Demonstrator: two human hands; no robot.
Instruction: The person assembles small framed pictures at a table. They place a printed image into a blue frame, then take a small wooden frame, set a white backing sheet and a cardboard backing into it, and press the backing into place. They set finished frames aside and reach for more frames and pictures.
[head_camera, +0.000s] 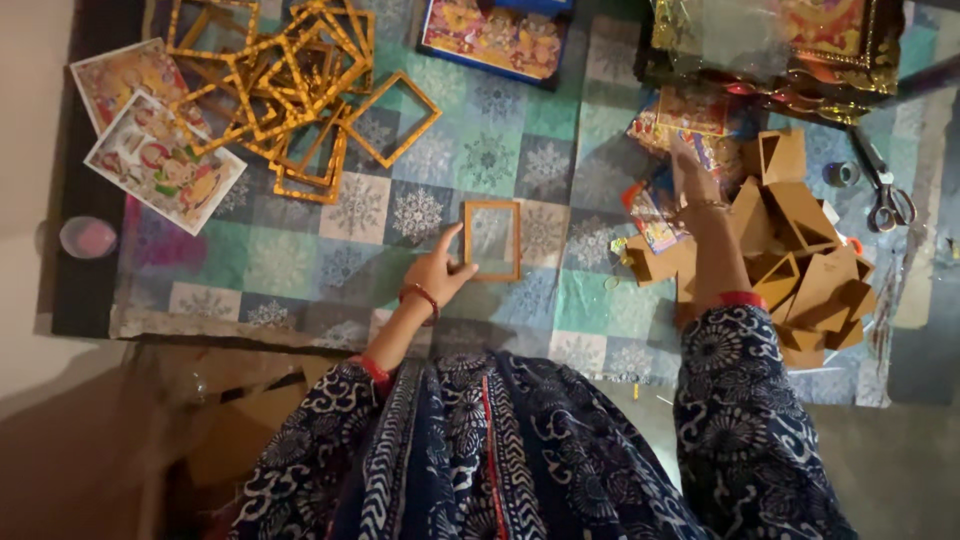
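Frame (491, 240) perhaps under left fingers (447, 250)

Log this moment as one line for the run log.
left hand: touching small frame on cloth | right hand: reaching to picture stack | brown stands: beside

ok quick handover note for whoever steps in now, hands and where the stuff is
Left hand: fingers on the left edge of a single small frame lying flat on the patterned cloth; no closed grip.
Right hand: reaching into the colourful prints, beside the brown backing stands.
Done: one frame laid out alone.
Left: pile of gold frames at the far left, two prints beside it.
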